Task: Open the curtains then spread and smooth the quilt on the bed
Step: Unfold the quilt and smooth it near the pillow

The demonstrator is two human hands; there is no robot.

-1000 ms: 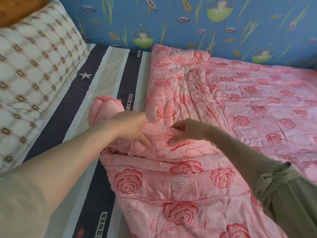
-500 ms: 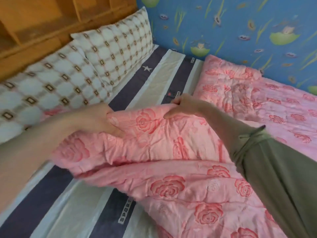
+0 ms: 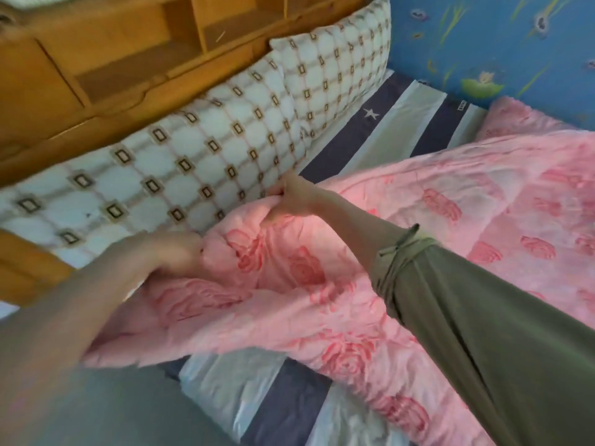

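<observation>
Both hands grip pink quilt [image 3: 370,284] top edge: left hand [image 3: 167,255] near corner, right hand [image 3: 291,197] w/ edge touching pillows [image 3: 193,162].

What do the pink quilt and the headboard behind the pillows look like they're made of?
The quilt looks like soft padded fabric, perhaps cotton or polyester, matte: it puckers and folds. The headboard looks like wood, orange-brown, perhaps varnished given its slight sheen; the grain is blurred.
</observation>
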